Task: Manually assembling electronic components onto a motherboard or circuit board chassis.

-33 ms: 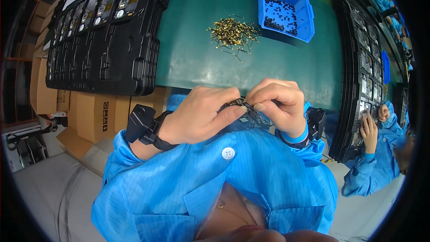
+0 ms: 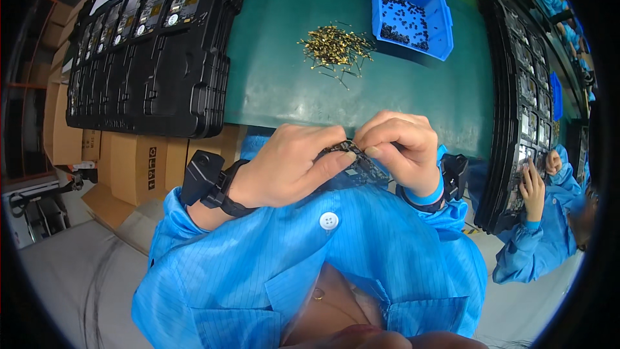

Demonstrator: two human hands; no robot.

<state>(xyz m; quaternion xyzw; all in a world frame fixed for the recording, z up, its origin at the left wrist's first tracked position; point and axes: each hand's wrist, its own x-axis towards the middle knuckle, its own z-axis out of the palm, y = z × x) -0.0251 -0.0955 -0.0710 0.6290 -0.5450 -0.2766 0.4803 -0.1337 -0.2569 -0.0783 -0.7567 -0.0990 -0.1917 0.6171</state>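
My left hand [image 2: 294, 161] grips a dark circuit board [image 2: 365, 169] close to my chest, with its thumb along the board's near side. My right hand [image 2: 405, 152] is closed in a pinch at the board's upper edge. Whatever lies between the right fingertips is hidden. Past my hands, a pile of short dark pieces with gold-coloured ends [image 2: 336, 48] lies on the green tabletop [image 2: 278, 84]. Behind it to the right stands a blue bin [image 2: 439, 26] holding many small black parts.
Stacked black trays [image 2: 174, 71] carrying circuit boards stand at the left. Another tray stack [image 2: 500, 110] rises on the right, where a co-worker's hand [image 2: 533, 190] touches it. Cardboard boxes [image 2: 132, 168] sit below the left trays.
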